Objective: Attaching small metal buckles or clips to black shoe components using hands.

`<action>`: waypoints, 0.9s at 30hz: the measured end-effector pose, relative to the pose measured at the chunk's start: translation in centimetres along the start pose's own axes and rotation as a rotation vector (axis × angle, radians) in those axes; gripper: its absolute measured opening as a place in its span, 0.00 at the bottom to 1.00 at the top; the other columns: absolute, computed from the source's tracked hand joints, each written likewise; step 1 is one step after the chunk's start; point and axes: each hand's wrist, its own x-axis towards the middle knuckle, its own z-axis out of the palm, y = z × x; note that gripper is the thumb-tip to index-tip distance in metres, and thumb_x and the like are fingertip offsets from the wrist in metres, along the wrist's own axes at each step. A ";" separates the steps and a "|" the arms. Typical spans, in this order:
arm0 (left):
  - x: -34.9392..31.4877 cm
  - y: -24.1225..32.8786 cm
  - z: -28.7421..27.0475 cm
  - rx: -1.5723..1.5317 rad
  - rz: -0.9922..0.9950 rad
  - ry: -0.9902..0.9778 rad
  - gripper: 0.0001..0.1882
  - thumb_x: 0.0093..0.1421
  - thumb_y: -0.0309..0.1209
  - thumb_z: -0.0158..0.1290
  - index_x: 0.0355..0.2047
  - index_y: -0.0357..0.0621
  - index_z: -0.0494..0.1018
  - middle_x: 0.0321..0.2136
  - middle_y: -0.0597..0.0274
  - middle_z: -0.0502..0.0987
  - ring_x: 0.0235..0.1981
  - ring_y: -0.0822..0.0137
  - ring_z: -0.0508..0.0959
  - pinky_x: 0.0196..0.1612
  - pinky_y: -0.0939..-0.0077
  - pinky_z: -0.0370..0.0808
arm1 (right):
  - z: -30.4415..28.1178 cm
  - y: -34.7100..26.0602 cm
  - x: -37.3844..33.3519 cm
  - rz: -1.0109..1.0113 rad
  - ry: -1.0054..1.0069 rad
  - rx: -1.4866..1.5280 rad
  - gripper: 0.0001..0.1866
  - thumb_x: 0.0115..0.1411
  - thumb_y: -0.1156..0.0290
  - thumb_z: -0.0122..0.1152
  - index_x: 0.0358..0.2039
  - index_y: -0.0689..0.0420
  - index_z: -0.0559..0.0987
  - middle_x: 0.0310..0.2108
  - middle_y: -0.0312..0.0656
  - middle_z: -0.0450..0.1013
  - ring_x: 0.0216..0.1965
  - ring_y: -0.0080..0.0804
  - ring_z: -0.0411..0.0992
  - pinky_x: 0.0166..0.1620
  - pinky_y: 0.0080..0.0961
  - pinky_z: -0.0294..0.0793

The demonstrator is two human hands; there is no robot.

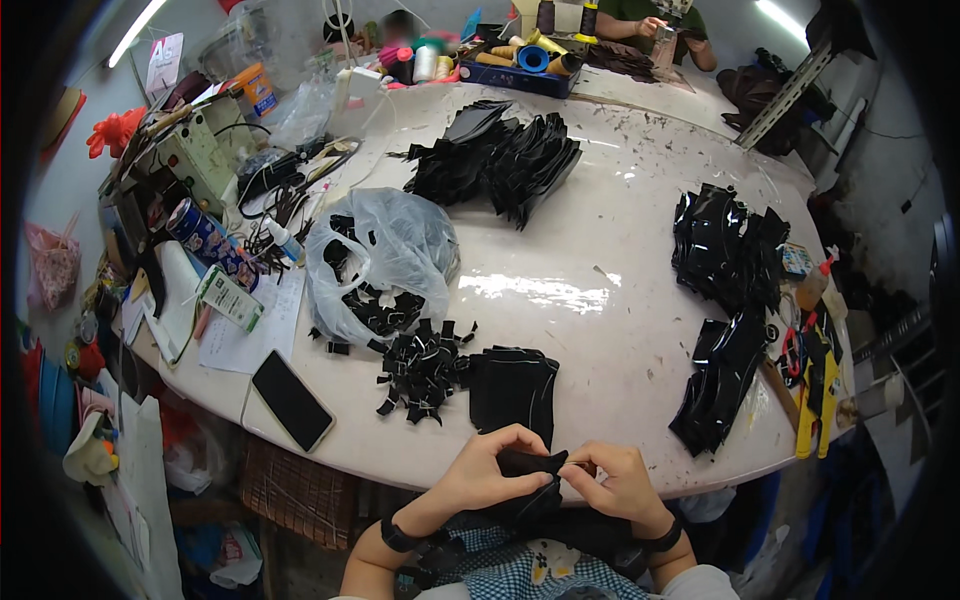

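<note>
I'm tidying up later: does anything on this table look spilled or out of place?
Mainly the small black pieces heaped outside the open plastic bag: similar pieces lie inside it, so some may have spilled. The tabletop beyond is also littered with dark specks.

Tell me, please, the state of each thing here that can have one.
Phone: lying flat, screen dark.
Plastic bag: open, black scraps inside.
Scrap heap: loose, outside the bag.
Square black panel: lying flat.
Black piece: bent, held.
Left hand: gripping that piece.
Right hand: pinched at its edge.
Tube lamp: lit.
</note>
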 end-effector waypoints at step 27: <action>-0.6 -1.3 1.0 0.156 -0.021 0.030 0.10 0.45 0.28 0.57 0.28 0.39 0.72 0.23 0.65 0.74 0.27 0.77 0.73 0.32 0.84 0.69 | 1.1 -0.1 -0.2 -0.056 -0.017 -0.229 0.07 0.38 0.76 0.60 0.21 0.61 0.72 0.16 0.40 0.67 0.15 0.29 0.66 0.20 0.21 0.64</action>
